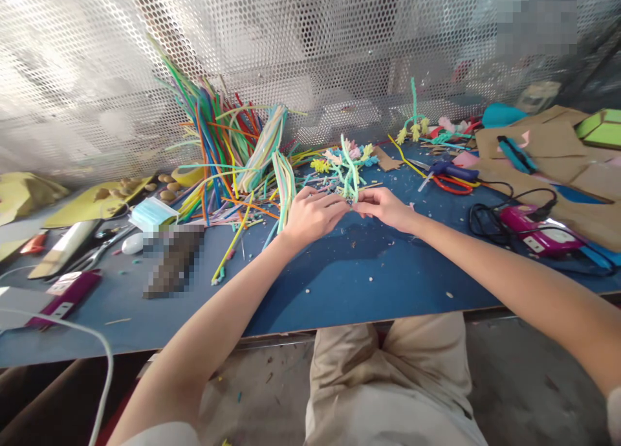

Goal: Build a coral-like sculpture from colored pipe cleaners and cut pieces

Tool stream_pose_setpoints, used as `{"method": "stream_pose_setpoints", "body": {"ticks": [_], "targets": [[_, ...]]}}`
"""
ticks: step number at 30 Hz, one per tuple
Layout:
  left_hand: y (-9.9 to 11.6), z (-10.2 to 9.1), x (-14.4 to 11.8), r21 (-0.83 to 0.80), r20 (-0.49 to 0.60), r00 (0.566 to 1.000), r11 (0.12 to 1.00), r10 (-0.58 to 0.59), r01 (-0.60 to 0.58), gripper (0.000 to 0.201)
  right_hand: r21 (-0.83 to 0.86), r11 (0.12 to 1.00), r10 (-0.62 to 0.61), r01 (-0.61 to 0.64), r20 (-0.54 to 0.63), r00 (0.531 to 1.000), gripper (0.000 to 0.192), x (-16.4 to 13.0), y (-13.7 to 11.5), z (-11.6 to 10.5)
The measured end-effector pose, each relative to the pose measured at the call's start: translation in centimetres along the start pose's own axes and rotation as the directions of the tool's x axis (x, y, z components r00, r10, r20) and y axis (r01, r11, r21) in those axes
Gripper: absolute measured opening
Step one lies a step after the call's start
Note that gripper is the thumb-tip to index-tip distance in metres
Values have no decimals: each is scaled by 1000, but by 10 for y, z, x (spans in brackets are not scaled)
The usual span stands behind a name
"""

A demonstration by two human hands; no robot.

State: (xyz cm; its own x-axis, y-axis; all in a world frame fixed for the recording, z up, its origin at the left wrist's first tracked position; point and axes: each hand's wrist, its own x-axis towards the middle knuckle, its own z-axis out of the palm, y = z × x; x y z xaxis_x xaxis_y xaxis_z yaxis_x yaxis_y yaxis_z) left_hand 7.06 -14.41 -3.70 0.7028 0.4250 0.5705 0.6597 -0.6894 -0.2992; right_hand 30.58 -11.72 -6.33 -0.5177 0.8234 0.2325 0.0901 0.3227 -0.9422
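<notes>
Standing roughly upright, long axis pointing away, the pale green fuzzy stems (350,166) are pinched low down by the right hand (385,209), fingertips together; the left hand (313,214) is curled just opposite, though its grip honestly can't be made out.

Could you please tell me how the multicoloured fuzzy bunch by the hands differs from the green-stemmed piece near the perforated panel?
Colour: the multicoloured bunch includes pink, yellow and blue tufts; the green-stemmed piece has yellow ones.
Place: the bunch is at the fingertips of the left hand and right hand; the piece is apart from both.
Stems: the bunch's green strands cross; the piece has one stem pointing up.
Both look fuzzy.
</notes>
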Motion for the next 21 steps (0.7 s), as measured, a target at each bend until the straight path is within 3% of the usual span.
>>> {"method": "stream_pose_setpoints", "body": {"ticks": [5,9,12,15,21], "targets": [[-2,4,-2,2,-39,991,992,-125,125,21,-32,999,-39,34,-181,983,21,3,1,0],[-7,6,-4,-1,-62,982,984,-179,179,20,-57,994,-109,95,-360,927,17,7,5,-6],[-9,7,-4,-6,-71,977,979,-202,202,21,-116,985,-169,131,-430,887,16,8,9,-12],[-9,7,-5,-3,-94,973,977,-211,212,21,-96,987,-161,132,-448,879,19,6,8,-15],[-7,5,-4,26,-81,986,989,-143,146,24,-135,989,-105,63,-328,939,32,1,-4,-11]]}}
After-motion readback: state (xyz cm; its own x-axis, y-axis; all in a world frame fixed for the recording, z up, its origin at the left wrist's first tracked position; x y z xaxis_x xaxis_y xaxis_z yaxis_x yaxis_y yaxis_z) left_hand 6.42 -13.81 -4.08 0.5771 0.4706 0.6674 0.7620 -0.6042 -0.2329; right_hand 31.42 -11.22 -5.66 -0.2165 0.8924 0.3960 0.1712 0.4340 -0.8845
